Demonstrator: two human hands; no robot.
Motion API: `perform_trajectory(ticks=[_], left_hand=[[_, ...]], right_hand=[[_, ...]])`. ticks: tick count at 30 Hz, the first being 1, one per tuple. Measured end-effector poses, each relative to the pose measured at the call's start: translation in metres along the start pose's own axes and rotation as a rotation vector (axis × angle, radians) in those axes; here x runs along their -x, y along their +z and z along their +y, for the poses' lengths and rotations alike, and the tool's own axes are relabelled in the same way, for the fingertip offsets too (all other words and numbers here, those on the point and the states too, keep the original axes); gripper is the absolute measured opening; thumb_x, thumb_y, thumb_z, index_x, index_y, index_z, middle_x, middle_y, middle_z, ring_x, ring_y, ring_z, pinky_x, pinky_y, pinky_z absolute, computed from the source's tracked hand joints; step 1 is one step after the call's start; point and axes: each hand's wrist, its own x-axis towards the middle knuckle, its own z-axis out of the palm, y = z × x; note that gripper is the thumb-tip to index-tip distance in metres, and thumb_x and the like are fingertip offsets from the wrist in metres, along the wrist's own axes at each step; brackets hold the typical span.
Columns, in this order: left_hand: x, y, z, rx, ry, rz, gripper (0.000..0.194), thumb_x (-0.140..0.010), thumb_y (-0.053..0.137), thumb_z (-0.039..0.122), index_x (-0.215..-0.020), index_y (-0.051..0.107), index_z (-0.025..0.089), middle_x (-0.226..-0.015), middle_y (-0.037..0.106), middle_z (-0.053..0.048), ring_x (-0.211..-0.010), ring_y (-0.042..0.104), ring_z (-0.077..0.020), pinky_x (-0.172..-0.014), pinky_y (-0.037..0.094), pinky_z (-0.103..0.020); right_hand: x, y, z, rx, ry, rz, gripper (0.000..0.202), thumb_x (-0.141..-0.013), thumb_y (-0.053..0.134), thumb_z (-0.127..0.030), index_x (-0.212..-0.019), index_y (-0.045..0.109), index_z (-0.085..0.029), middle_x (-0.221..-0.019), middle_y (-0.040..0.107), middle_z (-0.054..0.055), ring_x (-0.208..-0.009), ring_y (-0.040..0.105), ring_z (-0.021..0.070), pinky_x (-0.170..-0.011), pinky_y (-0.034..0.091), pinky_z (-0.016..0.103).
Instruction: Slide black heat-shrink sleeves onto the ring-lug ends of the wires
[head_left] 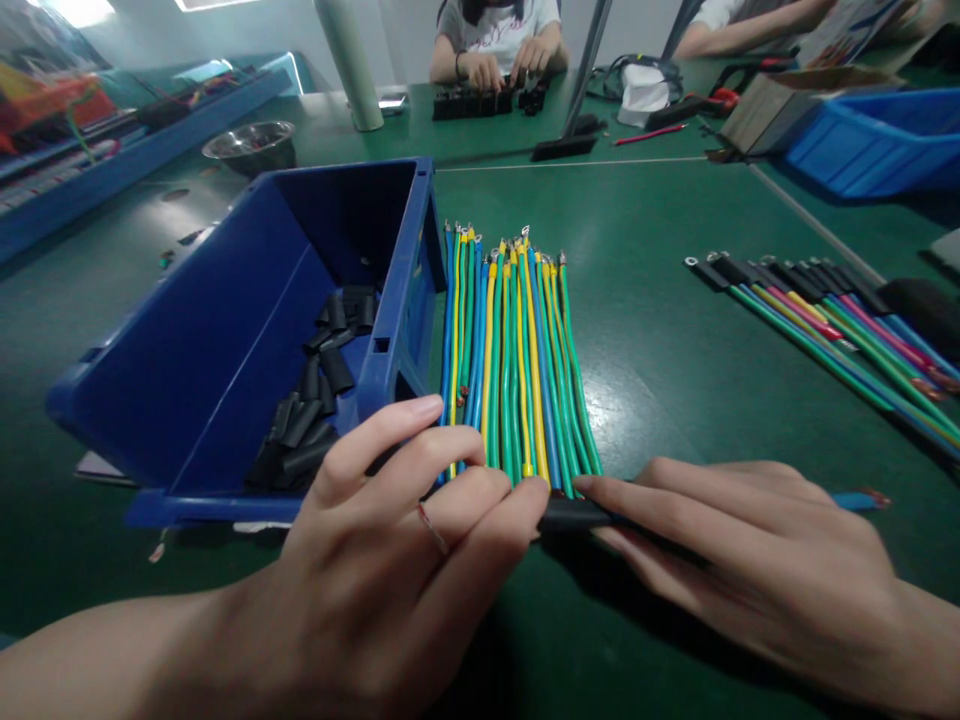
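Observation:
A black sleeve [574, 514] lies crosswise between my two hands, low over the table. My left hand [420, 520], with a ring on one finger, is closed at the sleeve's left end. The fingers of my right hand [757, 540] are closed round its right part. From behind my right hand a blue cable [859, 501] with a bare copper end sticks out; its other end is hidden. Just beyond my fingers lies a row of green, yellow and blue cables [517, 360] with metal lugs at their far ends.
A blue bin [210, 340] with several short black sleeves [307, 410] stands at left. Sleeved cables [832, 320] lie at right. Farther back are a steel bowl [251, 145], a stand base [564, 148], a box, another blue bin [885, 140] and two people.

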Motion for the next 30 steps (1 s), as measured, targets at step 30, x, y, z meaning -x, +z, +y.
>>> perform_trajectory(ticks=[30], left_hand=[[0.004, -0.008, -0.003, 0.015, -0.026, -0.002, 0.037, -0.116, 0.047, 0.005, -0.131, 0.079, 0.014, -0.117, 0.086, 0.001, -0.122, 0.076, -0.0163, -0.145, 0.031, -0.031]], right_hand=[[-0.001, -0.016, 0.032, -0.29, 0.018, -0.162, 0.031, -0.128, 0.044, -0.031, -0.123, 0.073, -0.021, -0.078, 0.078, -0.002, -0.057, 0.071, 0.0115, -0.053, 0.046, 0.027]])
